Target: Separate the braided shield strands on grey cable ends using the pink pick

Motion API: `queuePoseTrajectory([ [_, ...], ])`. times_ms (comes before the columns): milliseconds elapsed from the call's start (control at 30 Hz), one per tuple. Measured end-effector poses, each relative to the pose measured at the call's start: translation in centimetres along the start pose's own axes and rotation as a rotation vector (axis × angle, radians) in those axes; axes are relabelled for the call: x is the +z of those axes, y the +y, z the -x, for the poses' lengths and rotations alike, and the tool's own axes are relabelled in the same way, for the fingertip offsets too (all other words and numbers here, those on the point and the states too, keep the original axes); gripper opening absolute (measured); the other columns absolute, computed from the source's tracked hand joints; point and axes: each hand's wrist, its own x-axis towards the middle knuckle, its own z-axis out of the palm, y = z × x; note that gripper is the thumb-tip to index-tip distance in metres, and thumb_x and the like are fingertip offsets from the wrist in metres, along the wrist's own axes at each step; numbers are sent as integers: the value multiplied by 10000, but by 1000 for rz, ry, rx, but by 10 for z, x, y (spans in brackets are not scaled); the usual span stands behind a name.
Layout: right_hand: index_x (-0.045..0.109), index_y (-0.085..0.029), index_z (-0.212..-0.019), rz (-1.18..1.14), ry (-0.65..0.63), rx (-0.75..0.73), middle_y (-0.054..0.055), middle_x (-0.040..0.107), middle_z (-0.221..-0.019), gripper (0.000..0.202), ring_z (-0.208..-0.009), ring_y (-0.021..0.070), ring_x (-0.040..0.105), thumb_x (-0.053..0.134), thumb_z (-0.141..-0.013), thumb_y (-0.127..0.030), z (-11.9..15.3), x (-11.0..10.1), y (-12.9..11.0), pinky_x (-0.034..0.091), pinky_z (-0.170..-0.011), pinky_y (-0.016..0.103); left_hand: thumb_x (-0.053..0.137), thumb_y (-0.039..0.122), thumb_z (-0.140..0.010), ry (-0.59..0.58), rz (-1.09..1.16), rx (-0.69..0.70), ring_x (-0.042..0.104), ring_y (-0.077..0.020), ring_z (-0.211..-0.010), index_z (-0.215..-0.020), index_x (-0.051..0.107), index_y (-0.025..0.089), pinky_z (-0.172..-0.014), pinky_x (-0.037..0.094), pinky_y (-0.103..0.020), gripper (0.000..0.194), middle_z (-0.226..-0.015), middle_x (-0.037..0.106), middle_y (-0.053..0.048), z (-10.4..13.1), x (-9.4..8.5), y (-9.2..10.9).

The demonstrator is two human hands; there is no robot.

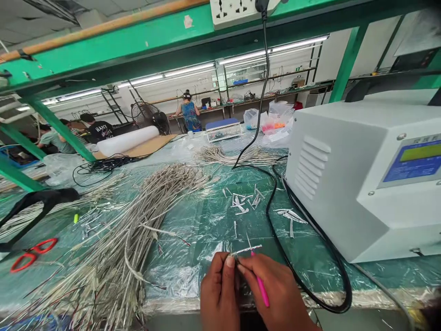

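My left hand [219, 287] is closed in a pinch at the front edge of the table, with thumb and forefinger on one end of a silver foil strip [247, 250]. The strip sticks out to the right; whether it is joined to a cable is hidden by my fingers. My right hand [277, 287] is closed beside it, fingertips nearly touching the left ones. A slim pink-handled tool [262, 292] lies in its grip, a thin tip pointing away from me. Left of my hands spreads a big bundle of grey cables [138, 220], some ends showing bare coloured wires.
Foil scraps [241, 202] lie ahead of my hands. A grey machine [344, 174] with a display stands right, a black power cord [270, 216] looping before it. Red-handled scissors [34, 255] lie far left. Overhead runs a green beam [138, 37]. People sit at distant benches.
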Motion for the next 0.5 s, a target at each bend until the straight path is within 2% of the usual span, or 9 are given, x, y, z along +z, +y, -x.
queuePoseTrajectory([
  [133, 615, -215, -963, -52, -53, 35, 29, 695, -757, 178, -655, 153, 653, 439, -979, -198, -2, -1, 2, 491, -613, 241, 710, 582, -730, 9, 137, -99, 246, -71, -466, -636, 505, 186, -418, 197, -189, 455, -532, 328, 80, -4, -2, 3],
  [300, 618, -226, -893, -87, -75, 123, 12, 697, -755, 149, -667, 149, 662, 486, -963, -234, -1, -2, 2, 488, -626, 231, 703, 584, -740, -3, 276, -180, 214, -48, -421, -643, 477, 189, -385, 195, -161, 465, -502, 349, 93, -6, -2, 8],
  [500, 483, -228, -714, -85, -104, 214, -18, 630, -624, 245, -542, 130, 601, 521, -947, -295, 0, -3, 1, 443, -519, 216, 712, 530, -762, -45, 346, -201, 167, -42, -429, -646, 459, 188, -376, 170, -140, 441, -502, 328, 100, -4, -2, 14],
])
